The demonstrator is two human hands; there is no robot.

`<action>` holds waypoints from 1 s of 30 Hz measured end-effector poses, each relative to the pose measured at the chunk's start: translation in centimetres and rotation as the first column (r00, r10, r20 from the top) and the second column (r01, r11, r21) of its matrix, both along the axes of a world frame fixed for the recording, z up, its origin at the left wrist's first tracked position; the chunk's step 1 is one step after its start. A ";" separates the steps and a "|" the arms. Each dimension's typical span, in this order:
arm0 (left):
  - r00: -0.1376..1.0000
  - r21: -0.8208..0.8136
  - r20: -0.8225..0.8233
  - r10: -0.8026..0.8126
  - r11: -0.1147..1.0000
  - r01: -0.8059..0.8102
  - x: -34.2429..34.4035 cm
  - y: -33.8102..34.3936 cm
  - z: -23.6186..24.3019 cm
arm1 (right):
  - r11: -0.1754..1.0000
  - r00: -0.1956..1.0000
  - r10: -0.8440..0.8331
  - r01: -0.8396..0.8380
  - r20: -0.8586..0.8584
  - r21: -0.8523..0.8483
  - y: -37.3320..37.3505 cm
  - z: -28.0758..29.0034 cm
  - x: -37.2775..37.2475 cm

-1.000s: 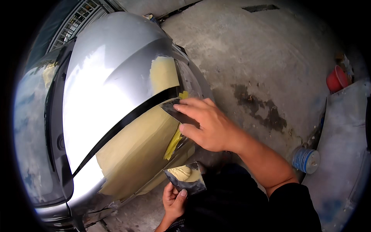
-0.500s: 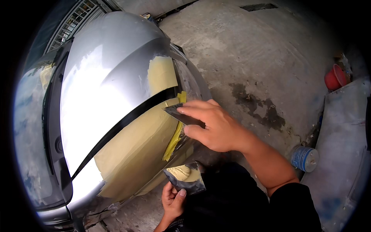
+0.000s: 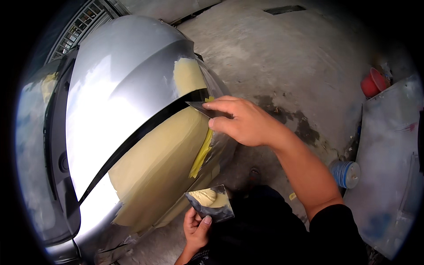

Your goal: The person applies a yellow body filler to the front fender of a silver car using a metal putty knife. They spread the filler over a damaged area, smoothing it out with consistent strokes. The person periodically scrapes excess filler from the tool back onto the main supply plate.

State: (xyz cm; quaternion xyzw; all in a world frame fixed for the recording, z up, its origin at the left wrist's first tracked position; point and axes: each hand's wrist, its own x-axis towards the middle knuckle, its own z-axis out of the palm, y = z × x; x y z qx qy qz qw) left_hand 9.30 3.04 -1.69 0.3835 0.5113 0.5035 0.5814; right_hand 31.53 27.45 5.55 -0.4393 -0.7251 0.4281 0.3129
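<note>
My right hand [image 3: 243, 121] pinches a thin dark putty spreader [image 3: 207, 109] between thumb and fingers. Its edge is at the upper end of the putty-coated fender [image 3: 163, 150], close to the dark gap under the hood; whether it touches cannot be made out. Below, my left hand [image 3: 197, 229] grips a dark square plate [image 3: 218, 210] with a heap of cream body putty [image 3: 205, 197] on it. Yellow masking tape [image 3: 202, 154] runs along the fender's right border. A second putty patch [image 3: 189, 76] covers the hood's corner.
The silver hood [image 3: 106, 101] and the windshield [image 3: 33, 154] lie to the left. On the right are a red bucket [image 3: 373, 83], a blue-and-white can [image 3: 344, 173] and a pale panel [image 3: 388, 176]. Stained concrete floor [image 3: 282, 57] stretches behind.
My right hand has moved up with the spreader, toward the hood gap. The left hand holds the plate almost where it was. The whole view has shifted slightly.
</note>
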 end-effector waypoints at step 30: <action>0.986 0.021 0.058 -0.154 0.988 0.153 -9.9 -2.9 1.0 | 0.885 0.892 -0.428 0.446 -0.148 0.131 -12.1 -1.7 -9.2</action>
